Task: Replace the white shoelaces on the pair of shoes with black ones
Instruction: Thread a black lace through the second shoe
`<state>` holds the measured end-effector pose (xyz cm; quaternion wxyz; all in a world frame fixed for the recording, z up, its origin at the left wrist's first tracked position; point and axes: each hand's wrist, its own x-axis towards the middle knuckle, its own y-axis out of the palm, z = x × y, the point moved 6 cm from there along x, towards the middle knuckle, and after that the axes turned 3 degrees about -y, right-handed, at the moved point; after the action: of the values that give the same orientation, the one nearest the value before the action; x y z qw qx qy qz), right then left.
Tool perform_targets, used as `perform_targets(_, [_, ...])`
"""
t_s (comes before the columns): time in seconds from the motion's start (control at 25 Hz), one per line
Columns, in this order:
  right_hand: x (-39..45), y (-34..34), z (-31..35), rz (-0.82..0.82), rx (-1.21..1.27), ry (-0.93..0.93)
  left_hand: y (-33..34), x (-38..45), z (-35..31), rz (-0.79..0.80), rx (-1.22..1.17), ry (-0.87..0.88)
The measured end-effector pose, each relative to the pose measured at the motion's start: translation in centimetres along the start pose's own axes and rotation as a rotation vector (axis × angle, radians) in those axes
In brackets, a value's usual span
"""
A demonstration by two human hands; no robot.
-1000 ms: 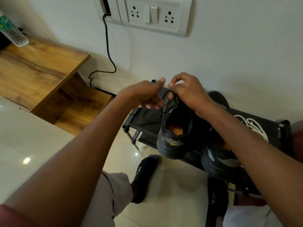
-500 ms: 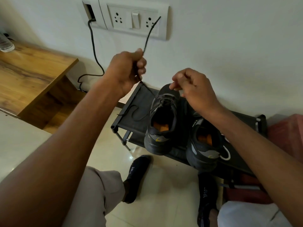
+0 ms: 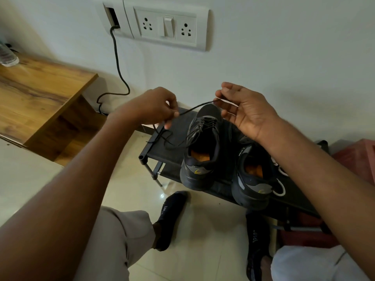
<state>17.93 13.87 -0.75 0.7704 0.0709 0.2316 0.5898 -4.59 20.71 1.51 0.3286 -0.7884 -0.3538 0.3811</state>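
Both my arms reach forward over the low black shoe rack (image 3: 174, 151), hands level with each other above the toe of the left shoe (image 3: 203, 151). My left hand (image 3: 154, 107) is turned knuckles-up, fingers curled, thumb and forefinger pinching the black shoelace (image 3: 194, 108). My right hand (image 3: 245, 110) is turned palm toward me, fingers loosely bent, and its thumb and forefinger nip the lace's other stretch close to the pale tip. The lace runs in a shallow sag between the two hands; its slack loops down onto the rack top left of the shoe and leads into the eyelets, where black lacing already crosses the tongue.

Count: two dark shoes with orange insoles, side by side on the rack, heels toward me; the right shoe (image 3: 253, 179) sits partly under my right forearm. One black lace in hand. One white shoelace (image 3: 281, 189), lying on the rack just right of the right shoe. Two dark socked feet on the tiled floor (image 3: 203, 240).

Half a second ago my left hand was raised high near the wall sockets (image 3: 166, 27), drawing the lace up taut; it has dropped to the right hand's level, and the right hand has opened out and rolled palm-up.
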Motion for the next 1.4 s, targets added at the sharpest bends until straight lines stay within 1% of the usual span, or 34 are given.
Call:
perform_targets(0.04, [0.0, 0.1, -0.2, -0.001, -0.08, -0.031, 0.0, 0.2, 0.5, -0.036, 0.066, -0.014])
perform_targets(0.08, [-0.1, 0.4, -0.3, 0.003, -0.162, -0.061, 0.1, 0.5, 0.4, -0.072, 0.065, 0.008])
perform_targets(0.12, [-0.1, 0.6, -0.6, 0.007, -0.242, -0.086, 0.3, 0.8, -0.1, -0.101, -0.006, 0.052])
perform_targets(0.2, [-0.2, 0.8, -1.0, 0.004, -0.433, -0.129, 1.2, 1.1, -1.7, -0.079, -0.179, 0.122])
perform_targets(0.24, [0.0, 0.6, -1.2, -0.006, -0.571, -0.17, 1.9, 1.5, -2.2, -0.045, -0.178, 0.143])
perform_targets(0.36, [0.2, 0.6, -1.4, -0.007, -0.933, -0.288, 3.5, 2.4, -2.1, 0.068, 0.003, 0.146])
perform_targets(0.44, [-0.2, 1.3, -1.7, 0.078, -1.098, -0.308, 3.8, 2.3, -1.5, 0.139, 0.055, 0.148])
perform_targets(0.52, [-0.4, 2.1, -2.4, 0.193, -1.266, -0.289, 4.6, 1.5, -1.3, 0.266, 0.034, 0.148])
perform_targets(0.6, [-0.5, 2.4, -2.9, 0.243, -1.359, -0.253, 5.5, 0.8, -1.2, 0.365, 0.047, 0.144])
perform_targets(0.64, [-0.4, 2.5, -3.0, 0.241, -1.367, -0.244, 5.9, 0.7, -1.1, 0.37, 0.066, 0.15])
perform_targets(0.72, [-0.4, 2.5, -2.9, 0.244, -1.328, -0.251, 6.1, 1.0, -1.0, 0.323, 0.097, 0.163])
perform_targets(0.84, [-0.7, 2.5, -2.8, 0.266, -1.298, -0.254, 5.9, 1.4, -0.9, 0.296, 0.098, 0.16])
perform_targets(0.92, [-0.8, 2.6, -3.2, 0.318, -1.319, -0.224, 6.1, 1.2, -0.8, 0.32, 0.077, 0.159])
perform_targets(1.0, [-0.9, 2.7, -3.8, 0.368, -1.342, -0.168, 6.8, 1.1, -0.5, 0.339, 0.081, 0.122])
perform_targets(1.12, [-0.8, 2.7, -4.1, 0.387, -1.374, -0.13, 7.7, 1.2, 0.2, 0.308, 0.151, 0.138])
perform_targets(1.24, [-0.9, 2.8, -4.4, 0.409, -1.362, -0.094, 6.7, 1.0, 1.0, 0.299, 0.081, 0.141])
perform_targets(1.32, [-1.4, 3.2, -4.4, 0.44, -1.277, -0.075, 5.2, 0.9, 1.0, 0.239, -0.018, 0.134])
perform_targets(1.4, [-1.8, 3.5, -4.1, 0.431, -1.073, -0.019, 3.9, 1.2, 0.3, 0.12, -0.096, 0.151])
